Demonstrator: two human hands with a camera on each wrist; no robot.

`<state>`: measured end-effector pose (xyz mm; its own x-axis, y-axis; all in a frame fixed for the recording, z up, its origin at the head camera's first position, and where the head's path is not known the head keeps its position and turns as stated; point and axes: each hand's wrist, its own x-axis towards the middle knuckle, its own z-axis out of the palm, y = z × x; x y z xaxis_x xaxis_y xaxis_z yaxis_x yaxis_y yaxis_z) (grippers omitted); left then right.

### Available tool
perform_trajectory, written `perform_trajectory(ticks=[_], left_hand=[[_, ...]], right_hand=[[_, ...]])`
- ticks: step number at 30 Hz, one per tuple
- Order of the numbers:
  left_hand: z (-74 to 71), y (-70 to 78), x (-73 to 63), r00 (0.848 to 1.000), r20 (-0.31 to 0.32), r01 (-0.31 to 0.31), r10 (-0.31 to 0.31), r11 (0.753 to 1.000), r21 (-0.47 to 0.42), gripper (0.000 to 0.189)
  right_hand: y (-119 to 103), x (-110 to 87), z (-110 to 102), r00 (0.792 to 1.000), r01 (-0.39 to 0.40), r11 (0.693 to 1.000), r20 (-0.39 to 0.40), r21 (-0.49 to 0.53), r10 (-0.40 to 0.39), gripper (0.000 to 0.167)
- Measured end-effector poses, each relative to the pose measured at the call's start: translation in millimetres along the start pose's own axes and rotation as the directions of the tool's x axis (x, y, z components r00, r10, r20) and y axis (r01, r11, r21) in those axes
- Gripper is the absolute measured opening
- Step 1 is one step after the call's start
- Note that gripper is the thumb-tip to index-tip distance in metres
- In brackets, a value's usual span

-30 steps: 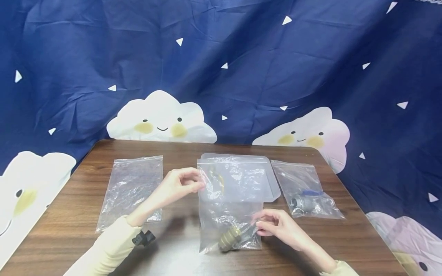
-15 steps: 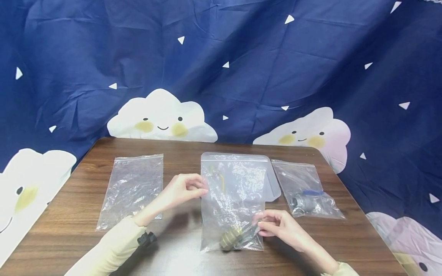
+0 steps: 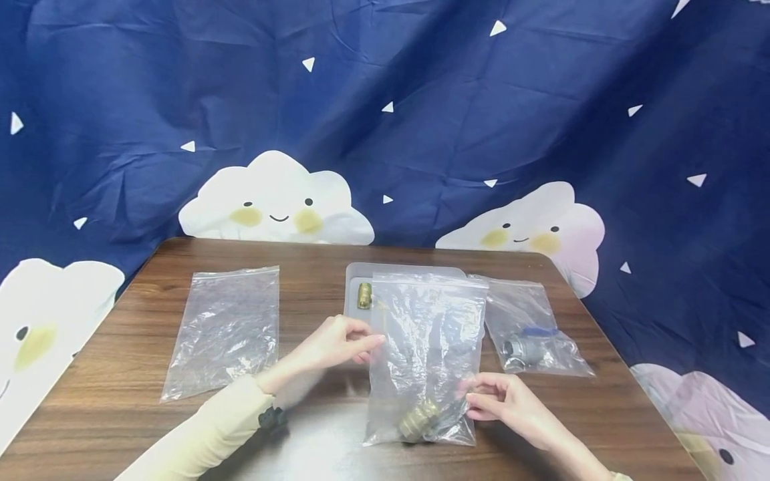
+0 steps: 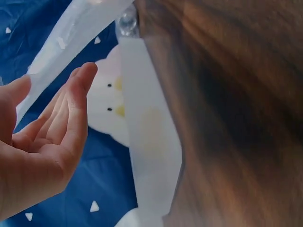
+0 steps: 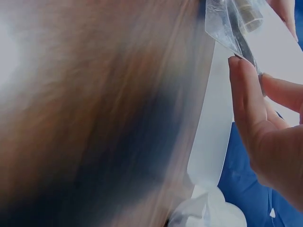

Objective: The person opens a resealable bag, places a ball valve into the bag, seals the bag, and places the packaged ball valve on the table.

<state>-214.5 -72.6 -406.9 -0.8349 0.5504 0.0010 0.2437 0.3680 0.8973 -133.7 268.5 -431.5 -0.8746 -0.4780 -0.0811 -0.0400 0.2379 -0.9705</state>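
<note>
A clear zip bag (image 3: pixel 430 341) stands nearly upright on the wooden table (image 3: pixel 132 421), with a brass fitting (image 3: pixel 419 419) at its bottom. My left hand (image 3: pixel 369 344) has straight fingers against the bag's left edge; in the left wrist view the left hand (image 4: pixel 52 80) lies open beside the bag's edge (image 4: pixel 71 40). My right hand (image 3: pixel 472 401) pinches the bag's lower right side. In the right wrist view the right hand (image 5: pixel 255 78) holds the bag's corner (image 5: pixel 227 28), the brass fitting (image 5: pixel 248 14) just above it.
Behind the bag lies a translucent plastic tray (image 3: pixel 356 274) with a small brass part (image 3: pixel 364 294). To the right is a second bag (image 3: pixel 529 327) holding a grey metal fitting (image 3: pixel 519 349). An empty bag (image 3: pixel 225 327) lies at the left. A blue cloud-print cloth hangs behind.
The bag has moved right and toward me and now stands more upright, uncovering the brass part on the tray. Both hands moved right with it; the left fingers have straightened.
</note>
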Motion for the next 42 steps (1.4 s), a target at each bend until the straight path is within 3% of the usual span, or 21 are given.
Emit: perform_trajectory(ticks=[4, 10, 20, 26, 31, 36, 40, 42], left_hand=[[10.9, 0.3, 3.8, 0.998, 0.060, 0.019, -0.016, 0.998, -0.057, 0.033], [26.9, -1.0, 8.3, 0.989, 0.141, -0.025, 0.040, 0.994, -0.107, 0.020], [41.9, -2.8, 10.2, 0.983, 0.172, -0.047, 0.064, 0.994, -0.101, 0.016], [34.5, -3.1, 7.5, 0.985, 0.161, -0.040, 0.056, 0.994, -0.101, 0.019], [16.6, -8.1, 1.3, 0.992, 0.107, -0.059, 0.066, 0.996, -0.066, 0.024], [-8.2, -14.4, -9.7, 0.996, -0.029, -0.078, 0.080, 0.995, 0.066, 0.024], [-30.0, -19.9, -20.5, 0.981, -0.169, -0.059, 0.098, 0.974, 0.221, 0.019], [-41.3, -23.8, -26.1, 0.970, -0.222, -0.036, 0.095, 0.966, 0.255, 0.018]], right_hand=[[0.7, -10.4, -6.9, 0.999, -0.031, 0.999, -0.010, 0.015, 0.031, 0.038], [4.7, -24.2, -14.8, 0.999, -0.050, 0.997, -0.017, 0.050, 0.051, 0.038], [8.8, -40.2, -25.5, 0.998, -0.058, 0.996, -0.004, 0.068, 0.059, 0.037], [9.6, -47.9, -33.6, 0.996, -0.089, 0.994, 0.001, 0.070, 0.089, 0.035], [10.3, -54.1, -41.0, 0.994, -0.111, 0.991, 0.001, 0.077, 0.112, 0.032], [11.4, -59.4, -49.2, 0.990, -0.139, 0.986, 0.018, 0.097, 0.138, 0.030], [13.4, -63.5, -56.1, 0.990, -0.138, 0.982, 0.055, 0.128, 0.132, 0.028], [15.1, -65.2, -60.0, 0.990, -0.128, 0.980, 0.083, 0.152, 0.116, 0.029]])
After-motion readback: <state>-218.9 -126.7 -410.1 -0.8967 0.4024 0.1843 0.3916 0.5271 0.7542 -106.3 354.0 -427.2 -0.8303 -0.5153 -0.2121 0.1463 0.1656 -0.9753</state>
